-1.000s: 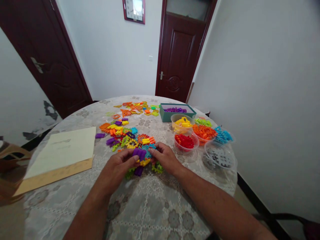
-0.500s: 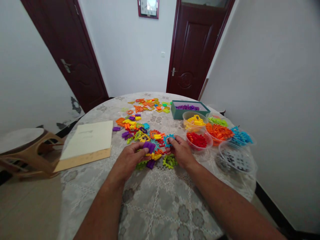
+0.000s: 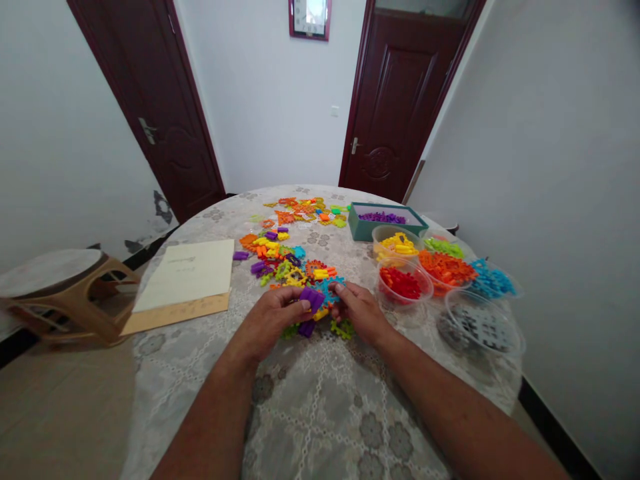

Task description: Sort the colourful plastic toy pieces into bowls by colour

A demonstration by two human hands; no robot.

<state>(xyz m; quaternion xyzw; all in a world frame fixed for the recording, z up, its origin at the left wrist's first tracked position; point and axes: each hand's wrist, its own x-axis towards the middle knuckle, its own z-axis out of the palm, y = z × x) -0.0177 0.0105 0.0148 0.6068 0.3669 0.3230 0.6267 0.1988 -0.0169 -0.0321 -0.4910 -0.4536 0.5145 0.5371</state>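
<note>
Between thumb and fingers, my left hand (image 3: 274, 319) pinches a purple plastic building piece (image 3: 313, 300). A blue gear-shaped building piece (image 3: 330, 289) is gripped by my right hand (image 3: 364, 311). The two pieces are very close together in front of me; I cannot tell whether they touch. Below and behind them lies a heap of loose pieces in several colours, among them a yellow gear-shaped piece (image 3: 296, 277) and a green one (image 3: 343, 329). My hands hide part of this heap.
Clear tubs hold red pieces (image 3: 400, 283), yellow pieces (image 3: 397, 245), orange pieces (image 3: 447, 268), blue pieces (image 3: 493, 279) and grey pieces (image 3: 483, 328). A green box (image 3: 363, 230) contains purple pieces. Left lies an open notebook (image 3: 187, 273); a stool (image 3: 75, 300) stands beyond the table.
My right hand has brought the blue gear-shaped piece left, toward the purple piece in my left hand. The whole view has shifted slightly.
</note>
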